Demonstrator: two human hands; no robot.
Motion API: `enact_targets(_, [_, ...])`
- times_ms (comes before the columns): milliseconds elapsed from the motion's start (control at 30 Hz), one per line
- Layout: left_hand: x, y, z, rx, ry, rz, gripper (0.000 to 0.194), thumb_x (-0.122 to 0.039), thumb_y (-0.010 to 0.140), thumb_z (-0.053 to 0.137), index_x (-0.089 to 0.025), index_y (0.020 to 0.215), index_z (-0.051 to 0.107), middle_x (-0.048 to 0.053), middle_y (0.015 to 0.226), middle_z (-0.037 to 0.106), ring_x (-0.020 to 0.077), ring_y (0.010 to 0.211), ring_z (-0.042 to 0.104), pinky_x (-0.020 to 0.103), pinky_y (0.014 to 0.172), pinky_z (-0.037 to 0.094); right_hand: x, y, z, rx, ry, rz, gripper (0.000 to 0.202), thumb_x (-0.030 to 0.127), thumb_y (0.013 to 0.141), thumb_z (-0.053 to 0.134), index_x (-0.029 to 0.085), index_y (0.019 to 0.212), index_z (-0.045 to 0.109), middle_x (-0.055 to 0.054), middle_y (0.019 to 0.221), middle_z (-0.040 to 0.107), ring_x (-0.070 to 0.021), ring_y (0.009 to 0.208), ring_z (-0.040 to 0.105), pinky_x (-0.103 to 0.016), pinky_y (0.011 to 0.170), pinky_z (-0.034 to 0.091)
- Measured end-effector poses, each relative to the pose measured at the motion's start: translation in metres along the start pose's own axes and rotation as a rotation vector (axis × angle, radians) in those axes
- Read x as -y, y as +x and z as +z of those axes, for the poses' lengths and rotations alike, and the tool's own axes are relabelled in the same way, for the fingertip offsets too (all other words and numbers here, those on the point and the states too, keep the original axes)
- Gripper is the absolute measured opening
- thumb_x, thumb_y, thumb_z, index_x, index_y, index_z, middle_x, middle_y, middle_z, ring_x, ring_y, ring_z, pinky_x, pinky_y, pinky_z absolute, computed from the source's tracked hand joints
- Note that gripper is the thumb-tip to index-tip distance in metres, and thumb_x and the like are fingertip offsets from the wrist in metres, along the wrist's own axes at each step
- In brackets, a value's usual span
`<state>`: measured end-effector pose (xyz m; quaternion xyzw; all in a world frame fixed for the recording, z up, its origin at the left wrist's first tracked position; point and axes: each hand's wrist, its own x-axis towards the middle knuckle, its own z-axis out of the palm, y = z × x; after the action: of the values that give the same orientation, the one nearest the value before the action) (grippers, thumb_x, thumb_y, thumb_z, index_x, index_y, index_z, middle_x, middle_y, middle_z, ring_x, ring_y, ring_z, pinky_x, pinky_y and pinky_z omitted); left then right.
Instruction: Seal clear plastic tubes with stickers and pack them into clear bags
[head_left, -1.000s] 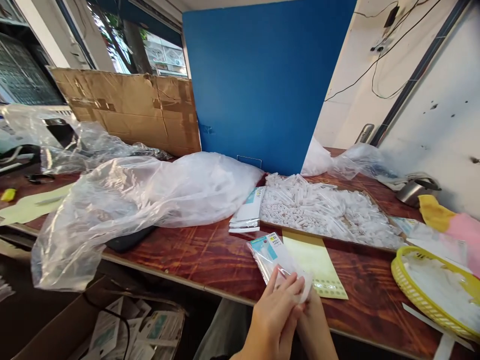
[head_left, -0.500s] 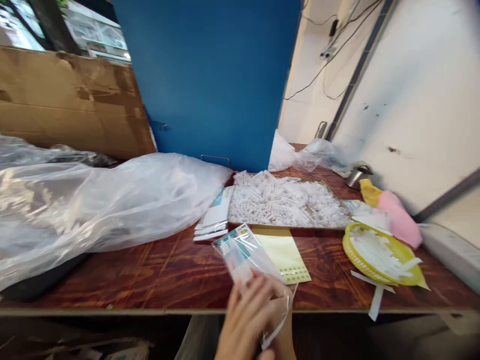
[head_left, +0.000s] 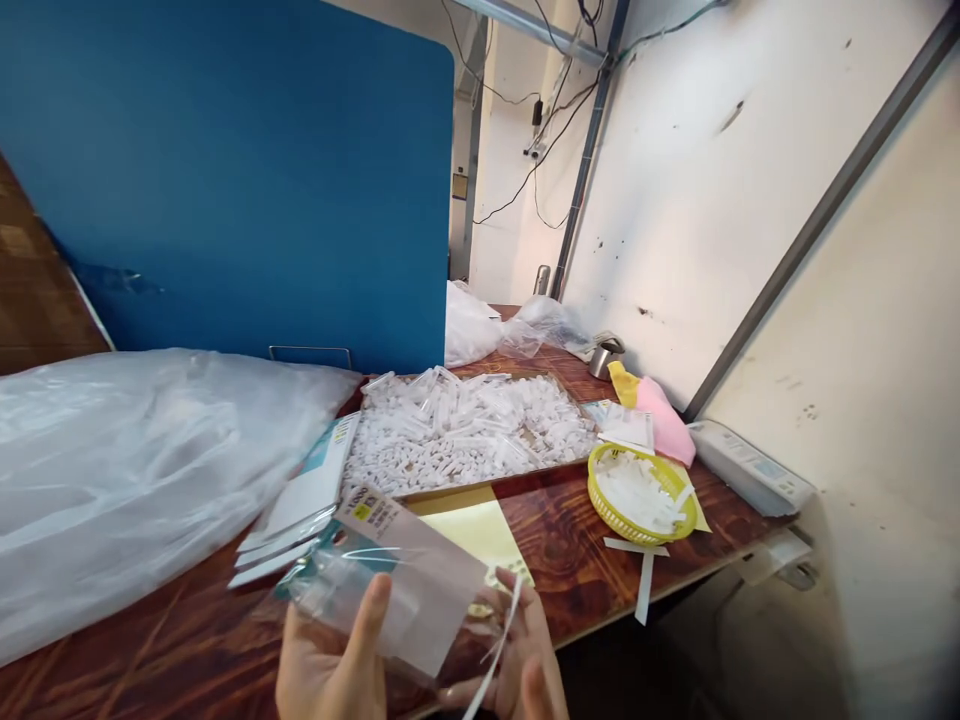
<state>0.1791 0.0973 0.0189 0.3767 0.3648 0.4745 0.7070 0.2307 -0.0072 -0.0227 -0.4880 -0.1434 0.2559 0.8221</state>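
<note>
Above the table's front edge I hold a clear plastic bag [head_left: 322, 575] with a white and teal printed card [head_left: 431, 575] inside it. My left hand [head_left: 330, 665] grips the bag's lower left part, thumb on top and fingers beneath. At the bag's right end, my right hand [head_left: 536, 650] has its fingers closed on the clear flap, where a thin white strip [head_left: 495, 655] curves downward. Whether the strip is still stuck to the flap I cannot tell. Behind the bag lies a pale yellow sheet [head_left: 480, 525]. Several similar packs [head_left: 296, 515] are stacked to the left.
A shallow cardboard tray [head_left: 525, 472] holds many small white pieces and clear tubes. To its right stands a yellow basket [head_left: 600, 505] of white strips, with loose strips [head_left: 643, 590] in front. A large plastic bag [head_left: 150, 480] covers the left side; a blue board [head_left: 247, 200] rises behind.
My view has swung to the right. My hands, overlapping before, are now apart, one at each end of the bag. The bag has tipped sideways, and the white strip shows at my right fingers.
</note>
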Motion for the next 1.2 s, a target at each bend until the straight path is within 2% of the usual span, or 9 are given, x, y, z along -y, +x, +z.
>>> enact_targets(200, [0.022, 0.009, 0.027, 0.353, 0.092, 0.062, 0.063, -0.048, 0.072, 0.070, -0.020, 0.123, 0.048, 0.006, 0.104, 0.068, 0.0227, 0.094, 0.065, 0.028, 0.076, 0.055, 0.036, 0.033, -0.027, -0.142, -0.012, 0.165, 0.050, 0.045, 0.061, 0.080, 0.010, 0.093, 0.062, -0.005, 0.068, 0.068, -0.0148, 0.048, 0.064, -0.021, 0.041, 0.054])
enact_targets(333, [0.022, 0.032, 0.030, 0.631, 0.224, 0.189, 0.037, -0.045, 0.085, 0.056, -0.020, 0.113, 0.056, 0.008, 0.109, 0.067, 0.0225, 0.103, 0.062, 0.032, 0.087, 0.051, 0.097, 0.092, -0.048, -0.384, 0.110, -0.138, 0.041, 0.025, 0.052, 0.085, 0.013, 0.082, 0.061, -0.002, 0.084, 0.069, -0.0157, 0.068, 0.069, -0.022, 0.062, 0.061])
enact_targets(467, [0.020, 0.051, 0.025, 0.871, 0.528, 0.306, 0.022, -0.036, 0.089, 0.050, -0.019, 0.093, 0.063, 0.004, 0.085, 0.071, 0.0175, 0.084, 0.066, 0.028, 0.079, 0.050, 0.143, 0.155, -0.064, -0.498, 0.213, -0.377, 0.018, 0.011, 0.067, 0.069, 0.014, 0.079, 0.056, 0.001, 0.082, 0.064, -0.0136, 0.079, 0.068, -0.025, 0.078, 0.060])
enact_targets(667, [0.013, 0.069, 0.026, 1.032, 0.769, 0.455, 0.020, -0.029, 0.093, 0.044, -0.020, 0.089, 0.061, 0.000, 0.081, 0.070, 0.0134, 0.078, 0.065, 0.023, 0.073, 0.048, 0.131, 0.163, -0.060, -0.407, 0.275, -0.128, 0.014, 0.019, 0.088, 0.040, 0.015, 0.089, 0.054, -0.008, 0.092, 0.062, -0.0165, 0.090, 0.066, -0.036, 0.084, 0.058])
enact_targets(767, [0.012, 0.087, 0.024, 1.063, 0.900, 0.669, 0.017, -0.023, 0.093, 0.043, -0.020, 0.091, 0.060, 0.001, 0.083, 0.069, 0.0138, 0.078, 0.064, 0.024, 0.072, 0.046, 0.099, 0.154, -0.042, -0.206, -0.026, -0.090, 0.019, 0.033, 0.087, 0.046, 0.018, 0.095, 0.056, -0.009, 0.100, 0.063, -0.0196, 0.093, 0.065, -0.038, 0.082, 0.056])
enact_targets(900, [0.013, 0.111, 0.014, 1.027, 0.989, 0.993, 0.017, -0.017, 0.093, 0.042, -0.019, 0.092, 0.059, 0.001, 0.079, 0.066, 0.0151, 0.075, 0.059, 0.028, 0.070, 0.044, 0.069, 0.172, -0.013, 0.062, -1.141, -0.340, 0.012, 0.028, 0.080, 0.059, 0.018, 0.087, 0.062, -0.008, 0.089, 0.065, -0.0234, 0.091, 0.061, -0.036, 0.077, 0.050])
enact_targets(967, [0.012, 0.118, 0.008, 0.990, 0.990, 1.069, 0.016, -0.016, 0.093, 0.042, -0.019, 0.093, 0.058, 0.001, 0.076, 0.065, 0.0146, 0.072, 0.058, 0.028, 0.069, 0.043, 0.065, 0.191, -0.002, 0.070, -1.443, -0.400, 0.004, 0.017, 0.071, 0.065, 0.017, 0.070, 0.061, -0.010, 0.079, 0.064, -0.0275, 0.092, 0.058, -0.037, 0.076, 0.046])
enact_targets(1067, [0.006, 0.125, 0.002, 0.909, 0.981, 1.115, 0.015, -0.014, 0.091, 0.045, -0.020, 0.095, 0.058, 0.000, 0.074, 0.063, 0.0138, 0.069, 0.057, 0.026, 0.067, 0.044, 0.069, 0.212, 0.009, 0.061, -1.511, -0.374, 0.017, 0.007, 0.066, 0.064, 0.016, 0.056, 0.054, -0.010, 0.067, 0.061, -0.0279, 0.081, 0.060, -0.035, 0.068, 0.042])
enact_targets(1200, [-0.003, 0.129, 0.004, 0.686, 0.923, 1.048, 0.015, -0.018, 0.091, 0.045, -0.022, 0.102, 0.055, 0.002, 0.088, 0.064, 0.0148, 0.082, 0.060, 0.027, 0.075, 0.047, 0.076, 0.211, 0.031, 0.168, -1.440, -0.371, 0.011, 0.025, 0.082, 0.056, 0.018, 0.074, 0.060, -0.003, 0.065, 0.060, -0.0169, 0.064, 0.058, -0.027, 0.060, 0.041])
